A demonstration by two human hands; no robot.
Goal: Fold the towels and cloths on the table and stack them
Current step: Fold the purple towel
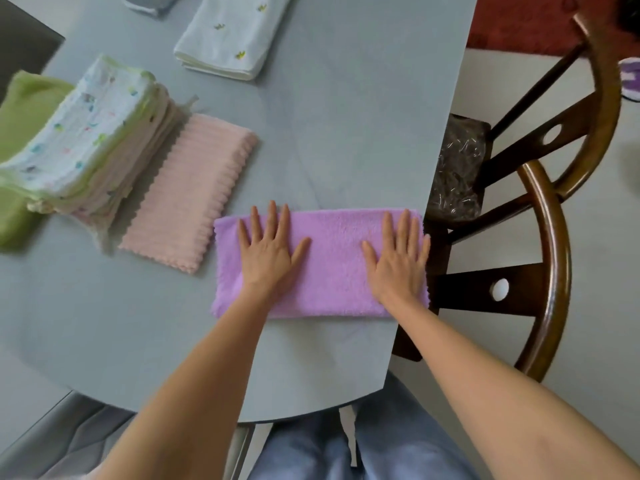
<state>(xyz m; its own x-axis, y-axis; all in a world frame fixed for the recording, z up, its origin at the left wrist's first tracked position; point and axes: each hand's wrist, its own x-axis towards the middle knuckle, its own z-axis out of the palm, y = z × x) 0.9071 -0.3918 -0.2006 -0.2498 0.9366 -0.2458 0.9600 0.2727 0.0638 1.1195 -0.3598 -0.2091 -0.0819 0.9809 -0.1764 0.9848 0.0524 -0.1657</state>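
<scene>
Pressing flat: fingers point(273, 220) of the left hand point(268, 252) lie straight and spread on the purple towel point(332, 268), grasping nothing; the right hand point(398, 258) does the same at the towel's right end, fingers extended, palm down.

Purple towel sits lower centre of the frame on the grey table point(346, 133), already a long band, its right end at the table edge. Thickness suggests at least one fold made; layer count not clear.

Step in hand, as I judge it: smoothing the band after a fold, ahead of the next one.

Next move likely calls for pinching one short end and carrying it across to meet the other, corners matched, then lifting the packet onto a stack. The end at the table edge could slip off if pushed rightward.

Outward: pink ribbed cloth point(190, 192), folded, just left of the purple towel, near but apart. Further left, a stack of folded printed cloths point(93, 133) resting partly on a green towel point(24, 109). Top centre, a folded white towel point(225, 36) with small embroidered marks. Wooden chair point(554, 202) at right, beside the table.
</scene>
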